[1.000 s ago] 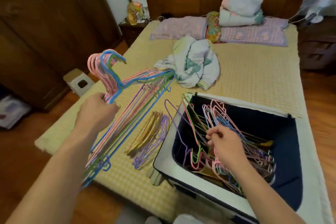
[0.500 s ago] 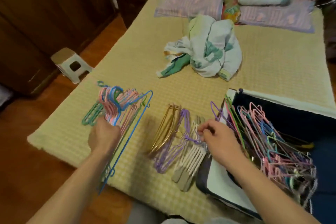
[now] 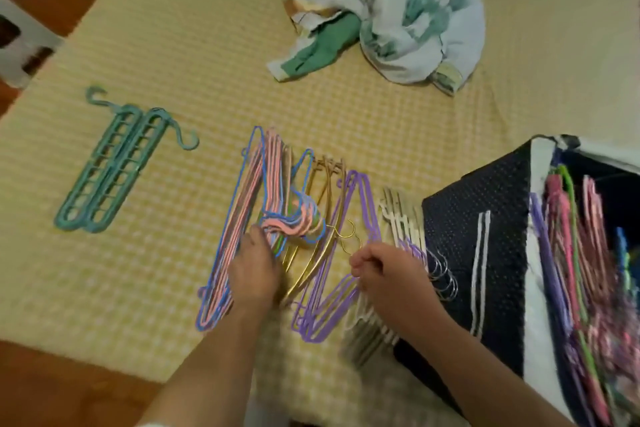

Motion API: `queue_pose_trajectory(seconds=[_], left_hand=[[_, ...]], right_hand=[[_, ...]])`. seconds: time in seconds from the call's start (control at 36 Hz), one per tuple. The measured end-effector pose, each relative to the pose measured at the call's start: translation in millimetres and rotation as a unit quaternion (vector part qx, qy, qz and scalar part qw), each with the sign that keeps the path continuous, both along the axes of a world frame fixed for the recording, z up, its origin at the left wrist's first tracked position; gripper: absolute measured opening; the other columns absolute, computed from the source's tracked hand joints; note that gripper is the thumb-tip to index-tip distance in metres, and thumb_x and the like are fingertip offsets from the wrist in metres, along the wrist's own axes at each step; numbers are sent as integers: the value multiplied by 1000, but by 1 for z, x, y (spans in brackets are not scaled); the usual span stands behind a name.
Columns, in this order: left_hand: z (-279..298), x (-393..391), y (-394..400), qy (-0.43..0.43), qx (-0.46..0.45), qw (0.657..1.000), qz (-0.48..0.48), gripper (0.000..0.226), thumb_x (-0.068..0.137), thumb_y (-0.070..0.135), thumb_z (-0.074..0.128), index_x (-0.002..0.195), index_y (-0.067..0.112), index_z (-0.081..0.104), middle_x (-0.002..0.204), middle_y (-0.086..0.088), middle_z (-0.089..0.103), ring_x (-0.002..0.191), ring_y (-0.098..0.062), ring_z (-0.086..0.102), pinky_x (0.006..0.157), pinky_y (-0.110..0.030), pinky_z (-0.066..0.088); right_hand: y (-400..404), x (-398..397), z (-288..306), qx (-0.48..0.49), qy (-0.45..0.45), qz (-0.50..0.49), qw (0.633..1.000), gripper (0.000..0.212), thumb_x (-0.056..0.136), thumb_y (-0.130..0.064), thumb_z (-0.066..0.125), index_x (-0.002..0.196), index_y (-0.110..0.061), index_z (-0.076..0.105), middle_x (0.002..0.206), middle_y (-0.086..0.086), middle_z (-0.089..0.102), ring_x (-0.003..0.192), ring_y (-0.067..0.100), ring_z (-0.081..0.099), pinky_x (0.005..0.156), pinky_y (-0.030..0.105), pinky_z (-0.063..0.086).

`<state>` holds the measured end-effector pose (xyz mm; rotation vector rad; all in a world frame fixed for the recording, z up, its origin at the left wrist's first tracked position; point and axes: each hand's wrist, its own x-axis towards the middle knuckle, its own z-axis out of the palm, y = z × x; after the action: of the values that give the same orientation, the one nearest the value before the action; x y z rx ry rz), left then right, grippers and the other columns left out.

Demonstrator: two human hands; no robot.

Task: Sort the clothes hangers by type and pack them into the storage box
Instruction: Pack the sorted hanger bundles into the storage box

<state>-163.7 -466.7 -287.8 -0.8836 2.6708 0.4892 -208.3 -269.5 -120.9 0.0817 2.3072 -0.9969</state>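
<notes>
Thin wire hangers [image 3: 256,205] (pastel, looped)

Left hand [image 3: 254,274] rests on pink-blue hangers [image 3: 242,218]; right hand [image 3: 388,274] pinches purple hangers [image 3: 346,288].

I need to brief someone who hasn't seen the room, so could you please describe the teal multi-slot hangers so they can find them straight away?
Start at the yellow checked bed mat and look to its left side, well away from the dark storage box. The teal hangers lie there alone as a pair. Unlike the thin wire hangers nearer the hands, they are chunky ladder-like plastic bars with hooks.
</notes>
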Motion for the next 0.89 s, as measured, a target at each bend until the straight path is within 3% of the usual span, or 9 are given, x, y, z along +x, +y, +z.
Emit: queue_pose_trajectory(seconds=[0.11,0.19,0.25,0.31,0.39,0.5,0.67,0.81,0.89], left_hand=[[-10,4,9,-4,11,999,-38,37,74,12,65,103,16,41,90,-10,60,74,-39,69,57,-45,52],[-12,4,5,20,9,998,-66,39,70,11,66,101,14,44,88,-9,59,73,-38,68,55,-43,52],[-15,6,1,42,7,994,-101,37,70,10,64,103,12,47,88,-10,60,72,-38,69,54,-43,52],[-20,6,2,54,1,989,-135,34,73,13,57,106,11,48,90,-11,59,74,-37,69,54,-43,52],[-23,1,12,10,12,990,-138,46,78,21,60,120,13,43,102,-10,55,86,-37,69,61,-46,54],[-25,-6,25,-53,66,988,-126,68,85,45,67,136,18,31,117,-12,53,99,-38,67,74,-48,55],[-15,-17,9,-103,195,972,-78,70,84,37,59,145,20,29,128,-19,57,118,-43,57,95,-49,50],[-3,-16,-13,-91,128,984,-88,65,87,34,59,145,12,38,124,-24,62,111,-45,61,91,-49,51],[36,-14,6,-22,64,990,-126,42,94,35,57,122,4,61,113,-30,65,102,-49,63,87,-51,53]], right_hand=[[5,2,-10,19,-1,3,1000,30,91,-6,55,72,-28,64,69,4,69,64,22,65,63,35,54],[8,-1,-12,45,5,24,999,30,92,-7,54,74,-29,64,67,-4,66,54,4,58,53,23,44],[8,-1,-13,62,12,44,997,30,92,-9,54,73,-32,62,65,-6,62,53,1,53,53,17,39],[7,2,-19,68,6,50,996,32,91,-9,53,71,-33,59,62,-6,60,51,4,51,54,20,41],[5,3,-25,69,3,48,996,33,91,-9,53,70,-34,58,59,-6,58,47,5,48,55,29,42],[4,8,-25,84,-13,71,994,27,93,-11,51,78,-32,59,56,-9,51,47,2,45,58,24,35],[13,11,-2,81,2,83,993,28,94,-13,50,82,-35,63,69,-11,61,57,2,51,65,28,44],[34,21,47,40,33,48,997,34,91,-7,52,75,-35,61,57,-24,56,57,-4,53,59,14,36],[74,39,86,35,70,25,997,25,92,-8,52,88,-25,70,69,-22,57,67,-3,52,68,15,39]])
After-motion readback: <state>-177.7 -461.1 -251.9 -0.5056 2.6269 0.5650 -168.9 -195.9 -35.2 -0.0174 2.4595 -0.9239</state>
